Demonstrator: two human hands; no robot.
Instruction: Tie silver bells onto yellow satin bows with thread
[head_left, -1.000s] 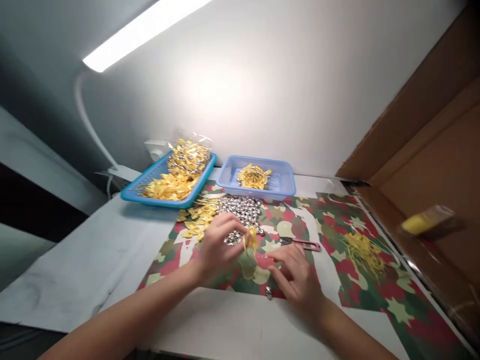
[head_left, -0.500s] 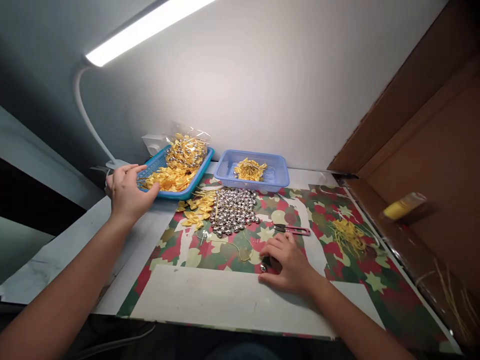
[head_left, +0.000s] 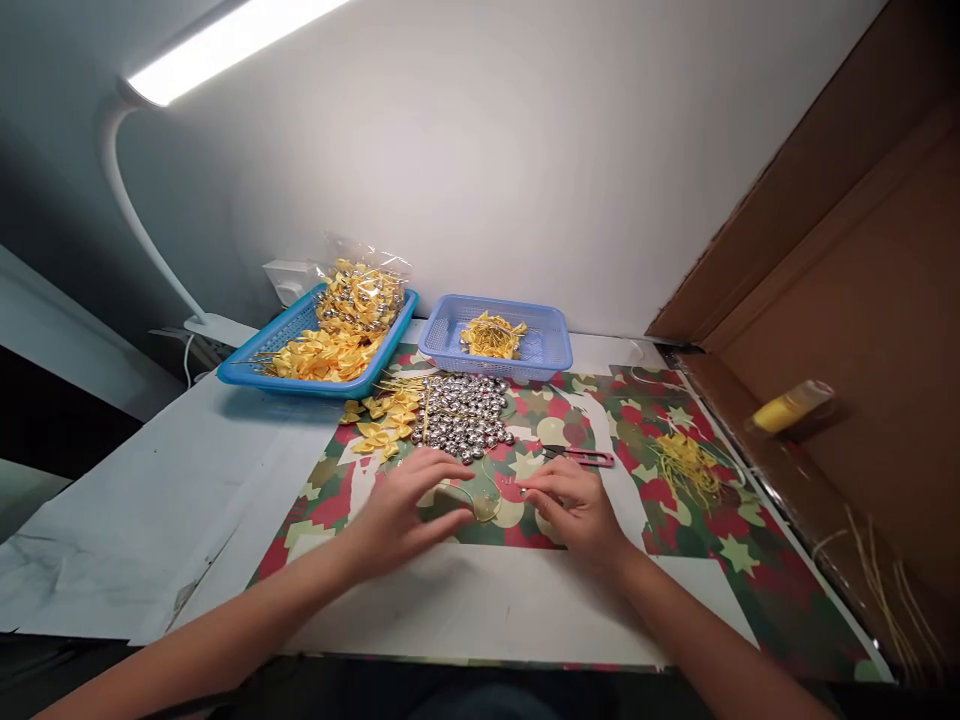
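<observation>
Silver round beads [head_left: 461, 415] lay massed mid-table, right of loose yellow ribbon bows [head_left: 381, 428]; more bows, silver among them, already sat in the far-left teal plastic basket [head_left: 300, 387]. I had the left hand [head_left: 401, 515] spread wide, apparently empty, while the right hand [head_left: 581, 505] pinched one small silver bead [head_left: 523, 491].

The bell pile [head_left: 461, 415] lies on the table cover [head_left: 791, 560]; loose bows [head_left: 384, 435] lie just left of it; behind and left of it, the tray [head_left: 307, 389] holds the heaped bows [head_left: 322, 355] and a filled bag [head_left: 364, 290]; behind it stands the basket [head_left: 491, 369], the bundle [head_left: 493, 338] inside; right of it lie the snips [head_left: 591, 457], then the thread heap [head_left: 686, 468].
</observation>
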